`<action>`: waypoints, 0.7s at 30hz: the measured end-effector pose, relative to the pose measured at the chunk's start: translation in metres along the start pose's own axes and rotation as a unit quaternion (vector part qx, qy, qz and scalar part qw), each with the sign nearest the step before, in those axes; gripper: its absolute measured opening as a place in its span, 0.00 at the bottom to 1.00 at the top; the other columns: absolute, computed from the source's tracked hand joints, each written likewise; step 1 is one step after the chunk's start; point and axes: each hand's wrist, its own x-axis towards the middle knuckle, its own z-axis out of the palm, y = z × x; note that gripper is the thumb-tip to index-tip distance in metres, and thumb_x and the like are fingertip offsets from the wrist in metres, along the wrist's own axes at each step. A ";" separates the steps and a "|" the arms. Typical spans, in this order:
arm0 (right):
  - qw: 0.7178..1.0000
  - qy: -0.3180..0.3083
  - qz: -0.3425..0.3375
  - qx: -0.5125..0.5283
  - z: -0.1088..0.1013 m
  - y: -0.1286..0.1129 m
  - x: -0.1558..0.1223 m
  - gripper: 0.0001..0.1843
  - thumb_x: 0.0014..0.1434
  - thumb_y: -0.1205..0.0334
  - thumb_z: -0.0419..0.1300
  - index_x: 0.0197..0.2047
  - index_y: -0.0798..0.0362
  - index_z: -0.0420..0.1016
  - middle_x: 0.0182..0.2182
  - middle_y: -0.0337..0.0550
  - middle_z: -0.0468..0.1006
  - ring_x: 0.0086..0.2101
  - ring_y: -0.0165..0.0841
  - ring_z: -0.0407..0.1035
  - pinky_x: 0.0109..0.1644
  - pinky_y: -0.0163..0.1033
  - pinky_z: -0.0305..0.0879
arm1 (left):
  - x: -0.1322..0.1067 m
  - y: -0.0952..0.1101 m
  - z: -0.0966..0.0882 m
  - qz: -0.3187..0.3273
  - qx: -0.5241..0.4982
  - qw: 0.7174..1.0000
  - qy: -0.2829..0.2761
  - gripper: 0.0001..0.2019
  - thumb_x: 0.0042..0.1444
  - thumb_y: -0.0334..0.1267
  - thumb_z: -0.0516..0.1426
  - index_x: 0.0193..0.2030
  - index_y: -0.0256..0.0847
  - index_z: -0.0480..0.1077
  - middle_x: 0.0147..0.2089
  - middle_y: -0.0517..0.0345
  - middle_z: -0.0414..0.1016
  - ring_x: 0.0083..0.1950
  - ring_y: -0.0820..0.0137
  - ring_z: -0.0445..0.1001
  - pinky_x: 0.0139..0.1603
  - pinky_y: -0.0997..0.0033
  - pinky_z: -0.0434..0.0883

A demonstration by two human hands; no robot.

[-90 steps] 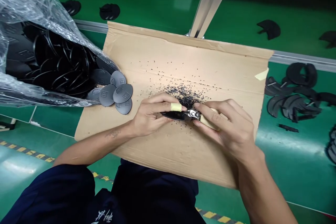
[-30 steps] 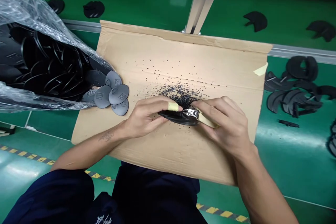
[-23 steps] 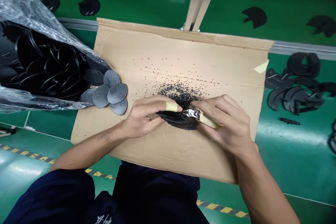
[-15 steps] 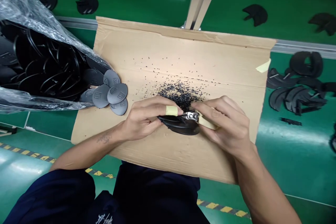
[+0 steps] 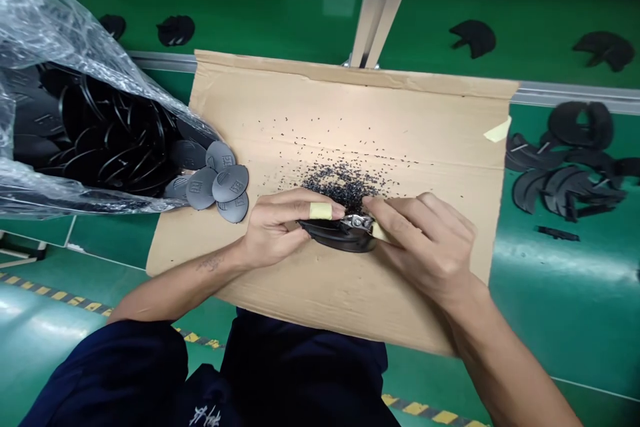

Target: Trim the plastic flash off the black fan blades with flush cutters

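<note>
Black plastic, oval and shallow like a small dished cap, the part point(image 5: 336, 235) sits at the middle of the view, held just above the cardboard sheet point(image 5: 350, 113). Its dark rim faces the camera, glossy along the edge, and most of its upper side is hidden by fingers. The left hand point(image 5: 280, 227) comes in from 8 o'clock and is closed on the part's left end, its index finger wrapped in a band of tan tape. The right hand point(image 5: 425, 247) comes in from 4 o'clock and is clamped on a small metal cutter point(image 5: 359, 221), whose shiny head meets the part's upper rim. Just past the hands, toward 12 o'clock, a heap of tiny black trimmings point(image 5: 345, 180) lies scattered on the cardboard. At 9 o'clock, grey oval caps point(image 5: 220, 183) spill from a clear plastic bag point(image 5: 65, 53) full of dark parts. At 3 o'clock, black curved pieces point(image 5: 560, 173) lie on the green surface point(image 5: 550, 293).
</note>
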 end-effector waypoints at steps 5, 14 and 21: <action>0.994 -0.013 0.039 0.101 0.005 0.002 0.003 0.07 0.69 0.67 0.59 0.45 0.54 0.80 0.30 0.41 0.80 0.29 0.29 0.70 0.33 0.37 0.64 | 0.000 -0.003 0.003 -0.059 -0.024 0.998 -0.002 0.09 0.61 0.30 0.64 0.48 0.41 0.82 0.43 0.51 0.84 0.44 0.71 0.83 0.45 0.73 0.81; 0.991 0.099 0.092 -0.017 -0.019 0.014 0.002 0.12 0.63 0.67 0.61 0.50 0.50 0.78 0.33 0.46 0.80 0.33 0.37 0.70 0.36 0.42 0.62 | 0.006 0.003 0.000 -0.029 -0.010 0.999 0.024 0.09 0.62 0.31 0.63 0.49 0.38 0.78 0.47 0.50 0.83 0.48 0.69 0.83 0.51 0.66 0.82; 0.982 -0.092 0.048 -0.159 -0.016 0.012 0.005 0.09 0.61 0.69 0.57 0.43 0.55 0.78 0.32 0.48 0.79 0.35 0.39 0.68 0.36 0.42 0.54 | 0.012 0.011 -0.007 -0.071 0.027 0.997 -0.001 0.12 0.63 0.40 0.63 0.51 0.38 0.77 0.47 0.50 0.82 0.47 0.69 0.81 0.47 0.69 0.80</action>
